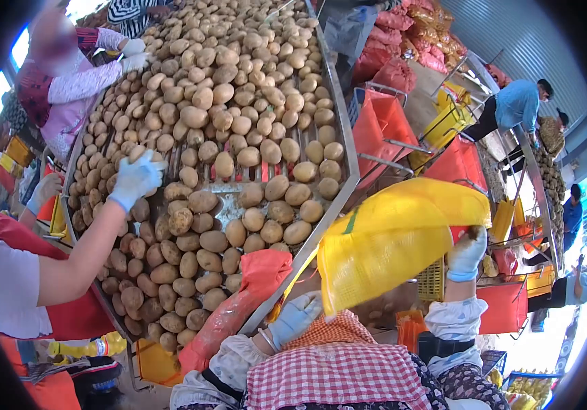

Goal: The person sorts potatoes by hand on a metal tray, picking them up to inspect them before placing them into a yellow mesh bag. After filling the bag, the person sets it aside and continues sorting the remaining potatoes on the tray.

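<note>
Yellow bag (pixel 389 239) may snag

Potatoes (pixel 223 93) fill the desk (pixel 343 137). Left hand (pixel 295 320) sits by the bag's lower end, grip unclear. Bag spreads beside the desk's edge; tugging could catch it. Right hand (pixel 468 258) grips its far end.

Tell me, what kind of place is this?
Probably a potato sorting and packing shed: potatoes cover a big metal-edged table, a yellow mesh bag is held beside it, and stuffed red sacks are piled behind.
</note>
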`<act>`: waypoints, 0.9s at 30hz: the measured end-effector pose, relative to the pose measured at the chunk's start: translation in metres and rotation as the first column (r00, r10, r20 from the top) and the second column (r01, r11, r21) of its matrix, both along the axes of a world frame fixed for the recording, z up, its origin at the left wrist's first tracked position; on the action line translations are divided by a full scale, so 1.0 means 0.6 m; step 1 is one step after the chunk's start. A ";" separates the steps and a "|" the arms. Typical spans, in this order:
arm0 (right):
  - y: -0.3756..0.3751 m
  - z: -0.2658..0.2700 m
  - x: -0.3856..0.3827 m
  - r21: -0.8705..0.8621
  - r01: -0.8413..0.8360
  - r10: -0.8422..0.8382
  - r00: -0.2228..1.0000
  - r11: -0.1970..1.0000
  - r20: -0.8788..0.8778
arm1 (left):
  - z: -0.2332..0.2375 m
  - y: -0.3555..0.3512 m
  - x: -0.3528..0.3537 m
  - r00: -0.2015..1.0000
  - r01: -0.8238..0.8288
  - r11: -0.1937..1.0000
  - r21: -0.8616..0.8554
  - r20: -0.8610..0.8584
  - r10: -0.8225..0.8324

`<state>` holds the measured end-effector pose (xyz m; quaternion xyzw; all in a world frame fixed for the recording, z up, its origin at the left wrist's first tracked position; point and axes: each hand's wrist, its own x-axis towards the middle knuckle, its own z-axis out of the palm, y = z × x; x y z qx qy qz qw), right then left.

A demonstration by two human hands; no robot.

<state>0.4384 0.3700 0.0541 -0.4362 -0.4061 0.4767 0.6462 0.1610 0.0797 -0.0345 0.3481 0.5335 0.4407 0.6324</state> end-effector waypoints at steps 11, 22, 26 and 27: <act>0.095 0.015 0.105 0.340 -0.144 0.103 0.986 0.929 0.134 | 0.071 0.207 0.038 0.580 0.180 0.764 0.620 -0.694 0.427; 0.243 0.180 0.185 -0.156 -0.703 0.569 0.401 0.693 0.718 | 0.051 0.358 0.113 0.686 -0.026 0.767 0.641 -0.547 0.480; 0.341 0.005 0.294 -0.411 -0.430 0.373 -0.173 0.804 0.912 | 0.037 0.348 0.152 0.918 0.201 0.940 0.275 -0.388 -0.083; 0.368 -0.061 0.325 -0.473 -0.359 0.344 -0.369 0.804 0.864 | 0.031 0.346 0.161 0.926 0.158 0.950 0.268 -0.375 -0.048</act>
